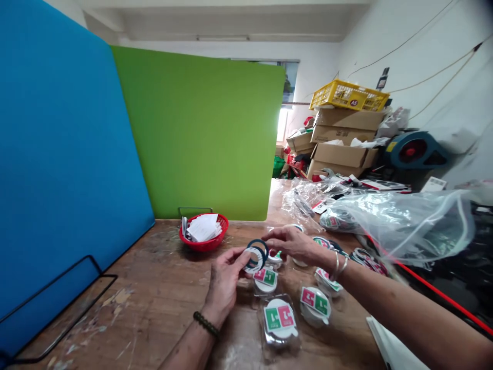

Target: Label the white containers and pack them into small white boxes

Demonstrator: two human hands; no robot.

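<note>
Between the thumb and fingers of my left hand (227,275) are ring-shaped pieces (257,254), dark blue and white, partly overlapping. My right hand (290,244) is close to their right side, fingers bent; whether it pinches anything is too small to tell. Below the hands, a clear package (280,321) holds a round white item with a green and pink label. To its right sits a similar round item (315,304), and another (265,279) lies just under the rings. More labelled round pieces (328,280) are near my right wrist.
A red basket (204,241) with white papers stands before green and blue panels (200,133). Clear plastic bags (419,221) and dark rings (367,259) lie at the right. Cardboard boxes (342,126) under a yellow crate (348,96) are stacked behind. A black wire stand (57,308) is at left.
</note>
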